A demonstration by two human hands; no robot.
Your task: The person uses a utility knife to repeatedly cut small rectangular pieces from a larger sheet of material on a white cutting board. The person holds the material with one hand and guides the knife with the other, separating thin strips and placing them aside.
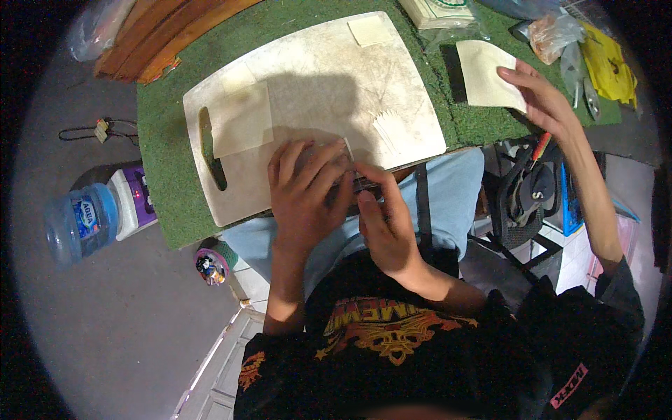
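A worn white cutting board lies in front of me. My left hand rests over its near edge, palm down, fingers stretched and slightly apart. Beside it, my right hand is curled, thumb and forefinger close to the left fingertips; what they grip is hidden. A sliver of something pale shows by the left fingertips. Thin cream square sheets lie at the board's left, with a smaller cream piece at its far corner. Several narrow pale strips are fanned out near the right edge.
At right, another person's hand holds a cream sheet. Green matting covers the table. A packet of sheets, plastic bags and a spoon lie farther off. A water bottle stands at left.
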